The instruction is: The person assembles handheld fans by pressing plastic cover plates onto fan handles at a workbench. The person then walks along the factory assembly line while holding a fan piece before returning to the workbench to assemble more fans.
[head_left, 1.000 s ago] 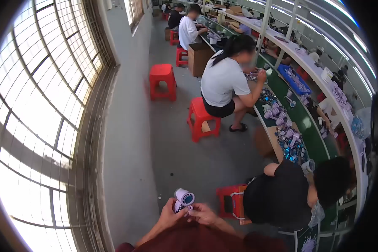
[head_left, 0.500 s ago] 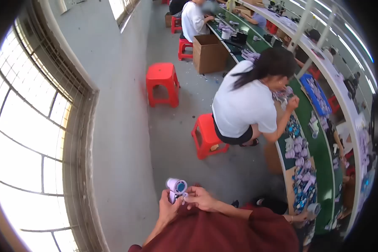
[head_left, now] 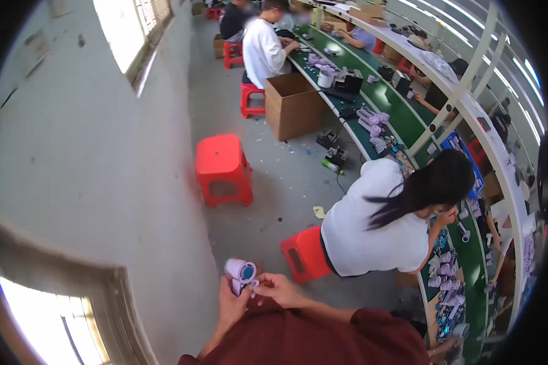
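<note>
Close to my body, a small lilac handheld fan (head_left: 240,267) with a round head and a dark teal centre is held up. My left hand (head_left: 232,304) is wrapped round its handle, below the head. Beside the handle, the fingers of my right hand (head_left: 280,291) are pinched at a small lilac piece (head_left: 254,285). Whether that piece is joined to the fan I cannot tell, since my fingers cover part of it.
A person in a white shirt (head_left: 371,225) sits ahead on a red stool (head_left: 303,255). Another red stool (head_left: 222,167) stands by the wall. Further off is a cardboard box (head_left: 292,112). Lilac fan parts (head_left: 447,277) lie along the green conveyor line (head_left: 472,267) on the right.
My view has tilted up and shifted, so stools, box and line appear lower. Both hands keep their hold on the fan and small piece. The seated person's head has bent toward the line.
</note>
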`<state>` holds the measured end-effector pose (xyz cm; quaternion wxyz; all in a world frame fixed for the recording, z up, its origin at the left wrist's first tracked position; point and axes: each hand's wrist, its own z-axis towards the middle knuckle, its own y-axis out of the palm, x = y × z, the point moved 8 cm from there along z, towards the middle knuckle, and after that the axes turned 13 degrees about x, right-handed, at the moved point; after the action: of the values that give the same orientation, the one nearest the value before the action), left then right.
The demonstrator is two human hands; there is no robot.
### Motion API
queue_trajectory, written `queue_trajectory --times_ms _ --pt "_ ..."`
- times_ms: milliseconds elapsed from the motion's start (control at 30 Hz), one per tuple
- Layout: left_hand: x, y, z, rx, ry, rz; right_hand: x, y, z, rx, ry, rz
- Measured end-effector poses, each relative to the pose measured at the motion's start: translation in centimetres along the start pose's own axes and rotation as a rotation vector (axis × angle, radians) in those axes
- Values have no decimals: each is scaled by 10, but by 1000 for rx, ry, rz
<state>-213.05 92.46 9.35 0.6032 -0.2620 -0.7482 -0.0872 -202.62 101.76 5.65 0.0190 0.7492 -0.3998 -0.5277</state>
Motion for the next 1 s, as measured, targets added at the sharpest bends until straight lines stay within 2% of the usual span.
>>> queue_trajectory --times_ms 33,167,233,367,500,600,700,767,833,1000 --pt "15 7 24 -31 55 -73 -25 3 20 -1 -72 -44" --pt "57 24 102 -106 -10 57 -83 8 79 136 -145 66" --pt "64 35 137 -116 34 21 -97 4 112 107 -123 38" --pt "68 58 206 -111 -8 -70 -123 -9 182 54 -77 -11" --pt "89 87 288 -66 15 -67 -154 -28 270 41 -3 63" --pt "89 124 358 -62 -53 -65 -190 -55 332 64 88 22" --pt "121 179 418 -82 -170 -81 -239 -98 400 42 31 -43" --pt "125 206 458 -44 -128 -42 -287 -114 425 47 23 -52" --pt "165 245 493 -24 -45 -121 -333 -137 461 56 -5 -92" --pt "211 296 577 0 -23 -124 -410 -161 527 67 32 -113"
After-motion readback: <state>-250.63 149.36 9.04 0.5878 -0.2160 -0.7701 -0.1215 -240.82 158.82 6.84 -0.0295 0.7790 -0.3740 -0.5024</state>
